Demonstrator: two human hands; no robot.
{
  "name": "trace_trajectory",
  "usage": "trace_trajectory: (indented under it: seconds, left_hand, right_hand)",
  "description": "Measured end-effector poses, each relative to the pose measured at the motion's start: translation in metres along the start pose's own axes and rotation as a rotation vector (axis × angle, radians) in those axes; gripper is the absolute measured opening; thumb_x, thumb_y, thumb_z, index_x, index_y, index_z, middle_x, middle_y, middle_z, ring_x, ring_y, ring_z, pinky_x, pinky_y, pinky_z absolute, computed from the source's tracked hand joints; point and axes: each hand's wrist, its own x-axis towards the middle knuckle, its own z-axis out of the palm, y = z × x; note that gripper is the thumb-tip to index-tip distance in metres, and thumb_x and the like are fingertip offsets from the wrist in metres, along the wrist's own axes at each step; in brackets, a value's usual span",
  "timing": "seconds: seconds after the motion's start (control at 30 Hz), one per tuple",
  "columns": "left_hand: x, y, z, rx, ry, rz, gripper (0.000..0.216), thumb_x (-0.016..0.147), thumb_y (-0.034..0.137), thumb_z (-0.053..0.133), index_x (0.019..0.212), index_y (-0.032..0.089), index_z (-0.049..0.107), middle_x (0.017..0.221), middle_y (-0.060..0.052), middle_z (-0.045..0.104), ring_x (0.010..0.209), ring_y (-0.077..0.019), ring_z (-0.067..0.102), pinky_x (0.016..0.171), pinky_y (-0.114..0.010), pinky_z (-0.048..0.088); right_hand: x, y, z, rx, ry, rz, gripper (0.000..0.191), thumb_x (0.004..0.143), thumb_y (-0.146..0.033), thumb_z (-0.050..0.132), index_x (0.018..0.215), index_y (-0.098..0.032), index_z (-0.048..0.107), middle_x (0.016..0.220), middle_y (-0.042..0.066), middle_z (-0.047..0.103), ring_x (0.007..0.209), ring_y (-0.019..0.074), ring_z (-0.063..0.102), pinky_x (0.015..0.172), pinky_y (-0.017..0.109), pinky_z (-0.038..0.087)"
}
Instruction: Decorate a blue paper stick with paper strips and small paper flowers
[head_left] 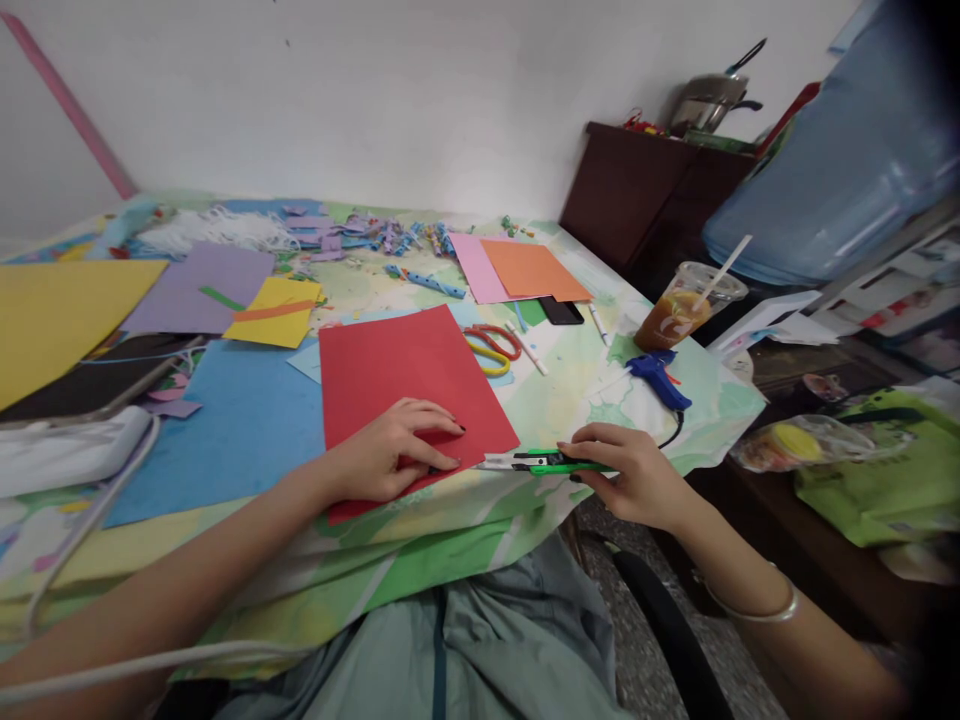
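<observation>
**Pinning the red sheet, holding the green cutter**

We are pressing our left hand (394,450) down on the near edge of the red paper sheet (409,385), fingers spread and lying flat rather than curled around anything. The sheet is lying on the table (570,390) in front of us, partly over a blue sheet (240,420), with its near corner reaching the table's front edge.

We are closing our right hand (634,475) around the green utility knife (544,462), fingers wrapped over the rear of the handle, while its pale tip is pointing left and sitting just beside the red sheet's right near corner.

We are judging the red sheet to be light, thin and fairly floppy, and likely to slide on the paper beneath it, so a flat palm and spread fingertips near the cut line are holding it better than a pinch at the edge would. We are judging the knife to be light and stiff, with a smooth plastic body. The safe hold is on the handle, well behind the blade, with the pinning fingers kept off the blade's path.

Yellow and red scissors (495,348), a blue glue gun (660,378) and an iced drink cup (679,315) are lying farther back on the table.
</observation>
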Motion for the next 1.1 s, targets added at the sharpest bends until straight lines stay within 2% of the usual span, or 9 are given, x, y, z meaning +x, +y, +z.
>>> trace_trajectory:
  seconds: [0.17, 0.33, 0.43, 0.53, 0.63, 0.77, 0.9, 1.0, 1.1]
  left_hand:
    - [0.0, 0.001, 0.001, -0.001, -0.005, -0.001, 0.042, 0.078, 0.005, 0.05, 0.103, 0.03, 0.073, 0.121, -0.006, 0.065, 0.117, -0.0259, 0.053, 0.099, -0.048, 0.041]
    - [0.002, -0.001, -0.002, -0.046, 0.003, -0.02, 0.034, 0.08, 0.01, 0.053, 0.102, 0.025, 0.073, 0.118, -0.008, 0.066, 0.114, -0.026, 0.055, 0.099, -0.046, 0.042]
    - [0.013, 0.003, -0.009, -0.059, -0.096, -0.082, 0.038, 0.081, 0.013, 0.056, 0.116, 0.025, 0.066, 0.122, -0.009, 0.064, 0.114, -0.0257, 0.054, 0.099, -0.045, 0.04]
    - [0.031, 0.013, -0.014, -0.032, -0.241, -0.093, 0.054, 0.081, 0.006, 0.052, 0.13, 0.028, 0.055, 0.132, -0.007, 0.056, 0.121, -0.0256, 0.047, 0.103, -0.043, 0.036]
    - [0.046, 0.021, -0.013, -0.043, -0.309, -0.081, 0.051, 0.083, 0.01, 0.052, 0.132, 0.024, 0.053, 0.127, -0.01, 0.058, 0.115, -0.0263, 0.048, 0.098, -0.04, 0.038]
    - [0.054, 0.02, -0.006, -0.083, -0.337, -0.076, 0.047, 0.082, 0.004, 0.049, 0.125, 0.022, 0.058, 0.111, -0.008, 0.064, 0.102, -0.0224, 0.051, 0.091, -0.035, 0.041]
    - [0.055, 0.017, -0.006, -0.102, -0.314, -0.095, 0.033, 0.081, 0.002, 0.051, 0.104, 0.018, 0.066, 0.095, -0.006, 0.065, 0.092, -0.0192, 0.053, 0.081, -0.029, 0.042]
    - [0.055, 0.017, -0.007, -0.133, -0.277, -0.084, 0.02, 0.083, 0.004, 0.052, 0.088, 0.016, 0.068, 0.087, -0.004, 0.064, 0.087, -0.0162, 0.055, 0.078, -0.026, 0.042]
    - [0.05, 0.018, -0.005, -0.111, -0.201, -0.053, 0.02, 0.086, 0.006, 0.05, 0.081, 0.016, 0.067, 0.083, -0.004, 0.062, 0.08, -0.0137, 0.055, 0.074, -0.024, 0.042]
  right_hand:
    - [0.0, 0.0, 0.0, 0.011, -0.003, -0.001, 0.029, 0.082, -0.011, 0.053, 0.106, -0.016, 0.068, 0.094, 0.013, 0.068, 0.08, 0.0213, 0.066, 0.067, 0.033, 0.054]
    - [-0.004, 0.0, 0.0, 0.009, 0.005, 0.024, 0.029, 0.082, -0.011, 0.054, 0.108, -0.016, 0.068, 0.097, 0.013, 0.068, 0.081, 0.0211, 0.065, 0.069, 0.033, 0.054]
    - [-0.007, 0.0, -0.003, 0.001, 0.038, 0.04, 0.027, 0.083, -0.013, 0.054, 0.106, -0.016, 0.068, 0.095, 0.012, 0.068, 0.081, 0.0207, 0.066, 0.069, 0.032, 0.054]
    - [-0.011, 0.0, -0.006, 0.01, 0.053, 0.045, 0.025, 0.084, -0.014, 0.055, 0.104, -0.014, 0.069, 0.094, 0.013, 0.068, 0.08, 0.0203, 0.066, 0.067, 0.032, 0.054]
    - [-0.018, 0.0, -0.007, 0.038, 0.05, 0.051, 0.026, 0.084, -0.012, 0.056, 0.106, -0.014, 0.068, 0.095, 0.012, 0.068, 0.08, 0.0191, 0.066, 0.068, 0.03, 0.053]
    - [-0.032, -0.002, -0.007, 0.071, 0.079, 0.048, 0.027, 0.084, -0.011, 0.057, 0.108, -0.015, 0.067, 0.098, 0.012, 0.068, 0.085, 0.019, 0.066, 0.071, 0.03, 0.053]
    - [-0.045, 0.0, -0.007, 0.105, 0.129, 0.103, 0.026, 0.083, -0.012, 0.059, 0.106, -0.017, 0.068, 0.098, 0.011, 0.068, 0.084, 0.0187, 0.066, 0.071, 0.029, 0.053]
    - [-0.051, 0.002, -0.005, 0.134, 0.196, 0.208, 0.024, 0.083, -0.016, 0.062, 0.106, -0.019, 0.068, 0.099, 0.01, 0.069, 0.087, 0.0196, 0.066, 0.075, 0.031, 0.053]
    - [-0.048, -0.001, 0.002, 0.158, 0.236, 0.38, 0.03, 0.085, -0.023, 0.061, 0.114, -0.019, 0.064, 0.104, 0.011, 0.068, 0.091, 0.0211, 0.065, 0.078, 0.033, 0.052]
